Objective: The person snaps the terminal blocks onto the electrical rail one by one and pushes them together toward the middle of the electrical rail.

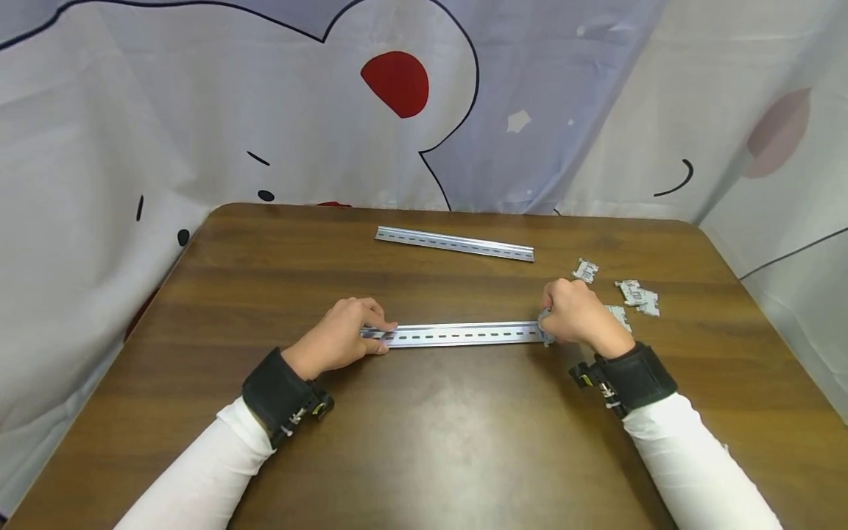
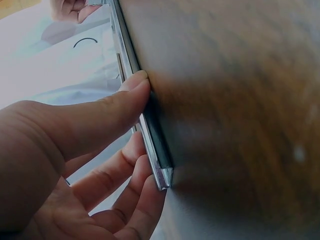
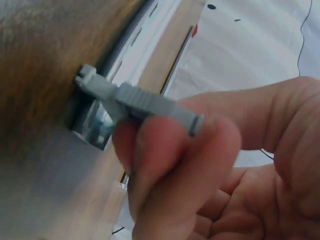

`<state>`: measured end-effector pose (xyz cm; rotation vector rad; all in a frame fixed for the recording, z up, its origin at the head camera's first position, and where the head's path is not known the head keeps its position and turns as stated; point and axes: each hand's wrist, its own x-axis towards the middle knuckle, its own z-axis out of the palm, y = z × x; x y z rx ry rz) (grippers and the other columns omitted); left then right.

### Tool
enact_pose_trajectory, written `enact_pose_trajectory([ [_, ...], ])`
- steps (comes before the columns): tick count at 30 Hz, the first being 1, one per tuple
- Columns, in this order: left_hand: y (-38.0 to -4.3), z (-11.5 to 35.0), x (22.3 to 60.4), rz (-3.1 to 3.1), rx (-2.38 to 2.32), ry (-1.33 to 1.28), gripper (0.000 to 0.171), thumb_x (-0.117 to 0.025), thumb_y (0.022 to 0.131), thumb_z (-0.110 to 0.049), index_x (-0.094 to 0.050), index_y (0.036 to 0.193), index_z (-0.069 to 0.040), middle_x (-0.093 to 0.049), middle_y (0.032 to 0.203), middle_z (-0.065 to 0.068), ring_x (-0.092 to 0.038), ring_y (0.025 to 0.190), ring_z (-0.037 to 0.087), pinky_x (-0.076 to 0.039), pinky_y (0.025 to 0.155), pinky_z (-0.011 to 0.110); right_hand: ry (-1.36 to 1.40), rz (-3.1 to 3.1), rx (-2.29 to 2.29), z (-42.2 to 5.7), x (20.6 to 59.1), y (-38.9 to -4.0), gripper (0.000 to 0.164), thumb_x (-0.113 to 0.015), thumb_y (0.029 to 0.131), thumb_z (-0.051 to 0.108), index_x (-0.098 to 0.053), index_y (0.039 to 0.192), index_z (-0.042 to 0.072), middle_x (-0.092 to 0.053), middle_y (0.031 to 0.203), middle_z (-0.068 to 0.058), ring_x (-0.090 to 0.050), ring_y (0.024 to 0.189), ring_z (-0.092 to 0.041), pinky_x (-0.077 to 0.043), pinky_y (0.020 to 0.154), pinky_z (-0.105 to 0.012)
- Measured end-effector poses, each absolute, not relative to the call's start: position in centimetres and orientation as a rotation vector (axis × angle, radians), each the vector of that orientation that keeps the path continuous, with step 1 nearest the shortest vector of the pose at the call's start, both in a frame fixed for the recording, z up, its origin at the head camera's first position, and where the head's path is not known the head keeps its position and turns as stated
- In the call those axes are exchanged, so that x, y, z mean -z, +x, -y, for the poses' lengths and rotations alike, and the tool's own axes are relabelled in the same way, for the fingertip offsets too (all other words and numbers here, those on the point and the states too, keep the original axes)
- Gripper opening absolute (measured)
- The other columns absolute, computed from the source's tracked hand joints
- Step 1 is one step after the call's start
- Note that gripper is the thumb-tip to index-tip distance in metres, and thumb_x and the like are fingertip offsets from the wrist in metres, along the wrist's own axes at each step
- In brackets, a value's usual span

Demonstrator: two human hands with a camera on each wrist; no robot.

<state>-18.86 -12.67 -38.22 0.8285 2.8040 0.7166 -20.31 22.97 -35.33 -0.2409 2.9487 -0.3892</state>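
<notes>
A slotted metal DIN rail [image 1: 457,335] lies left to right across the middle of the table. My left hand [image 1: 344,333] pinches its left end, with the thumb on the near edge and fingers on the far edge, as the left wrist view shows. At the right end, my right hand [image 1: 578,316] pinches a small grey plastic DIN rail clip [image 3: 150,105] between thumb and fingers. The clip sits across the rail near its end; whether it is latched on, I cannot tell.
A second, shorter-looking DIN rail [image 1: 454,244] lies farther back on the brown wooden table [image 1: 424,442]. Several grey clips lie to the right, among them one clip [image 1: 586,270] at the back and one clip [image 1: 619,316] partly behind my right hand. A printed curtain [image 1: 265,110] hangs behind.
</notes>
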Motion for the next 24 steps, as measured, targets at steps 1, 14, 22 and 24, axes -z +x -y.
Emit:
enact_pose_trajectory([
  [1, -18.9, 12.7, 38.1, -2.803, -0.715, 0.826, 0.037, -0.083, 0.078, -0.014, -0.075, 0.114, -0.01, -0.07, 0.108, 0.009, -0.063, 0.102, 0.028, -0.049, 0.085, 0.043, -0.243, -2.955, 0.386, -23.0, 35.3, -20.4, 0.008, -0.057, 0.065, 0.0, -0.058, 0.068, 0.008, -0.063, 0.057, -0.004, -0.062, 0.056, -0.022, -0.04, 0.052, -0.027],
  [14, -18.6, 12.7, 38.5, -2.802, -0.751, 0.839, 0.036, -0.083, 0.078, -0.016, -0.076, 0.113, -0.011, -0.071, 0.109, 0.008, -0.064, 0.105, 0.028, -0.05, 0.088, 0.044, -0.223, -2.774, 0.546, -23.7, 35.1, -19.8, 0.018, -0.064, 0.086, 0.014, -0.069, 0.092, -0.002, -0.072, 0.064, -0.008, -0.067, 0.049, -0.013, -0.054, 0.054, -0.03],
  [22, -18.8, 13.0, 38.0, -2.807, -0.71, 0.821, 0.036, -0.083, 0.079, -0.018, -0.076, 0.114, -0.012, -0.071, 0.112, 0.008, -0.064, 0.107, 0.029, -0.049, 0.09, 0.044, -0.262, -2.312, 1.16, -24.3, 35.0, -19.8, 0.038, -0.058, 0.09, -0.006, -0.051, 0.125, -0.019, -0.075, 0.091, -0.027, -0.076, 0.073, -0.029, -0.061, 0.068, -0.042],
  [24, -18.8, 13.0, 38.0, -2.802, -0.703, 0.811, 0.037, -0.082, 0.079, -0.018, -0.076, 0.115, -0.012, -0.07, 0.113, 0.008, -0.063, 0.108, 0.029, -0.049, 0.09, 0.045, -0.254, -2.227, 1.271, -22.9, 35.7, -19.9, 0.038, -0.061, 0.09, -0.006, -0.051, 0.124, -0.019, -0.074, 0.091, -0.028, -0.076, 0.074, -0.03, -0.061, 0.07, -0.043],
])
